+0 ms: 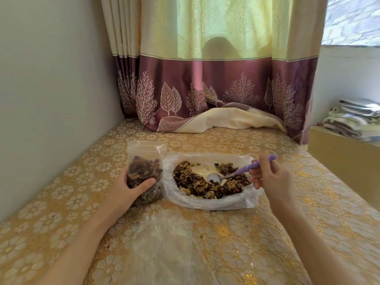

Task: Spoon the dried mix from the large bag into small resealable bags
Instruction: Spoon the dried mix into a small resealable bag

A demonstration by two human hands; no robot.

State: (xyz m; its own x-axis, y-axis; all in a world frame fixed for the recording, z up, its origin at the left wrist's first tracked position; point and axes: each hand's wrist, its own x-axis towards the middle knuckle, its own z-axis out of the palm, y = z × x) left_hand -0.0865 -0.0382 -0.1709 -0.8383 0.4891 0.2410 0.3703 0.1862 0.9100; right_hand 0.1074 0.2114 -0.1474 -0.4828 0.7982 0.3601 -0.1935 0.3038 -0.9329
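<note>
A large clear plastic bag (pixel 181 199) lies open on the table, with dried nuts and raisins (pixel 197 185) spread inside it. My right hand (pixel 271 174) holds a spoon by its purple handle (pixel 254 165); the metal bowl of the spoon (pixel 213 177) sits empty in a bare patch among the mix. To the left, a small resealable bag (pixel 144 167) stands upright, well filled with mix, its top open. My left hand (pixel 127 189) grips this bag around its lower part.
A flat empty clear bag (pixel 164 239) lies on the gold floral tablecloth (pixel 257 233) close to me. A wall runs along the left. The curtain hem (pixel 222 120) rests on the table's far end. Folded cloths (pixel 353 120) are stacked on a ledge at right.
</note>
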